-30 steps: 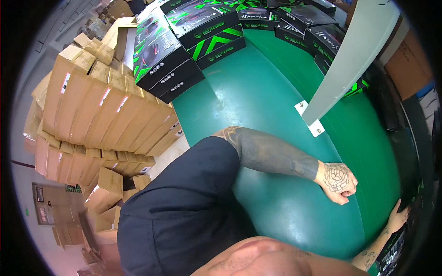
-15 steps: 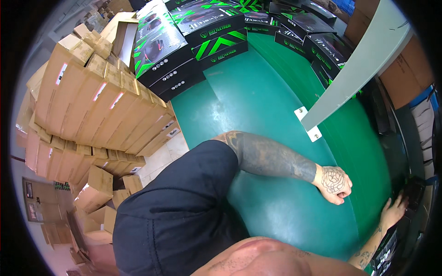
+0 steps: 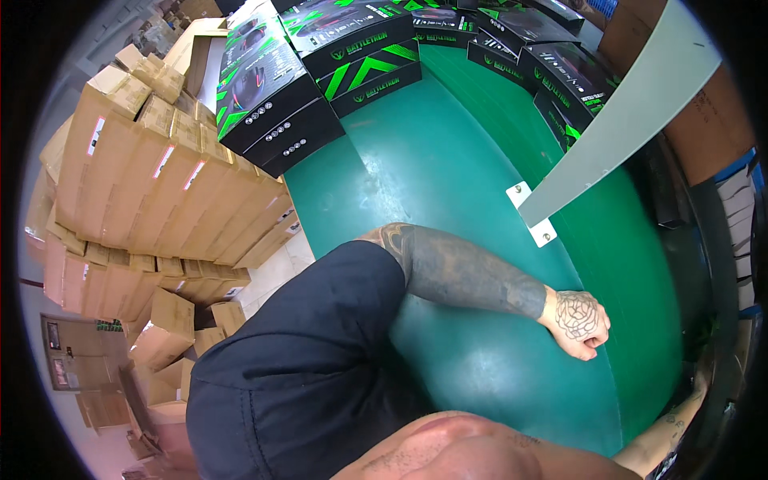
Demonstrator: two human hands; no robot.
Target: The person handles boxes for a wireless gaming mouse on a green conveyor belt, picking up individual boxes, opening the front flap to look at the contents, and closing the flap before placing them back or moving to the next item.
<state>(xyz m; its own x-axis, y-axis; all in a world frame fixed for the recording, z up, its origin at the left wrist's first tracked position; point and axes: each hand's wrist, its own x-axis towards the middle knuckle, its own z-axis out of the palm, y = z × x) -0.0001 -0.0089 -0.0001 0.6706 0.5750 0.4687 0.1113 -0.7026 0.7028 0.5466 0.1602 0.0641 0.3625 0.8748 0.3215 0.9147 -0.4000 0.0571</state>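
Note:
My left hand (image 3: 578, 324) rests on the green table (image 3: 480, 368), closed in a fist with its knuckles toward the right. Nothing shows in its curled fingers. The left forearm lies across the tabletop. At the far right rim, my right hand (image 3: 704, 376) reaches in among dark things past the table's edge. Its fingers are lost in shadow, so what it touches is hidden.
Black-and-green boxes (image 3: 276, 144) are stacked at the table's far left, with more boxes (image 3: 568, 76) at the far right. A grey post (image 3: 620, 120) rises from a white bracket (image 3: 544, 234). Brown cartons (image 3: 136, 184) are piled on the left.
My right hand has moved right and farther away, off the dark thing it lay on, into the shadowed rim. My left fist stays on the table. The view has shifted slightly.

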